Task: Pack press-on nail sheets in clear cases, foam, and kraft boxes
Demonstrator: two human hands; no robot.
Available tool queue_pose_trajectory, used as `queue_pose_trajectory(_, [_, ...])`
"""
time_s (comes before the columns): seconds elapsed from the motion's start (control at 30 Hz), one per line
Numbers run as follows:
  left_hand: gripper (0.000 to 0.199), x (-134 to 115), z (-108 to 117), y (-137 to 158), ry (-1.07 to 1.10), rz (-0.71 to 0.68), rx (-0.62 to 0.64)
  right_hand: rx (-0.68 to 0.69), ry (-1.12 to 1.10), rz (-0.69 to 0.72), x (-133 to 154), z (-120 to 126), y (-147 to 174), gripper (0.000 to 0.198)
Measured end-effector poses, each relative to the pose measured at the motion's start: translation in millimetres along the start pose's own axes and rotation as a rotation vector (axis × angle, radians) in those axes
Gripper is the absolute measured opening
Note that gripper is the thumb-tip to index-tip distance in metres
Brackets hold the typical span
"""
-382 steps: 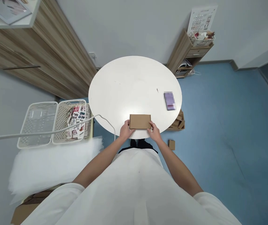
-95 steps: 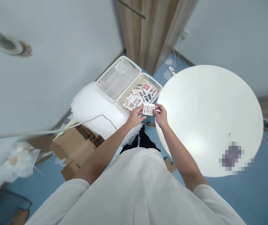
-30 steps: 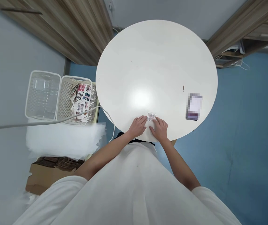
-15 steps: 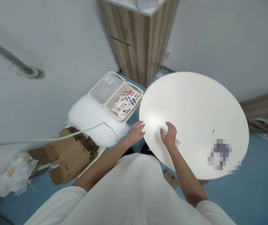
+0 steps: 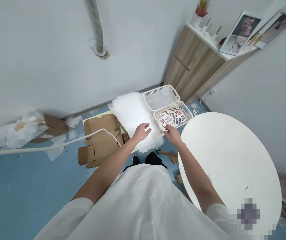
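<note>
Below the left hand, loosely open and empty, lie white sheets, probably best pinched lightly by one edge; the right hand, half-curled, hold unclear, has the basket of cards just beyond it

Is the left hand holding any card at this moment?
No, the left hand has its thumb and fingers apart, with only the white sheets showing between them.

Pale walls meet a blue floor beside a wood-grain cabinet.
</note>
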State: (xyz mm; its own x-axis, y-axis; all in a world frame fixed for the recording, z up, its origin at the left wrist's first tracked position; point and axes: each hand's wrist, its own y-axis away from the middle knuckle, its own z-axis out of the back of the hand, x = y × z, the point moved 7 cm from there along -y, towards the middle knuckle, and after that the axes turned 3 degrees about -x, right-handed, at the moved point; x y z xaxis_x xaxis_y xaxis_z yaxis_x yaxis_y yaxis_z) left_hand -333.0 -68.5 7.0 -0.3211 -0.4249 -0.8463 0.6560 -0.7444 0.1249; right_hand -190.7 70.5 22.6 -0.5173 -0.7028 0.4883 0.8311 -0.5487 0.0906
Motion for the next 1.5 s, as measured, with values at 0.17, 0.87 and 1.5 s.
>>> queue_pose_trajectory(0.17, [0.032, 14.3, 8.3, -17.7, 0.123, 0.08, 0.003, 0.015, -0.024, -0.037, -6.7, 6.5, -42.0, 0.033])
queue_pose_trajectory(0.87, [0.052, -18.0, -62.0, -235.3, 0.045, 0.28, 0.129, -0.27, -0.18, -0.051, -116.5, 26.1, -259.0, 0.042])
queue_pose_trajectory(1.5, [0.049, 8.6, -51.5, -256.7, 0.18, 0.385, -0.218, 0.011, -0.338, 0.017, -66.7, -0.6, -285.3, 0.048])
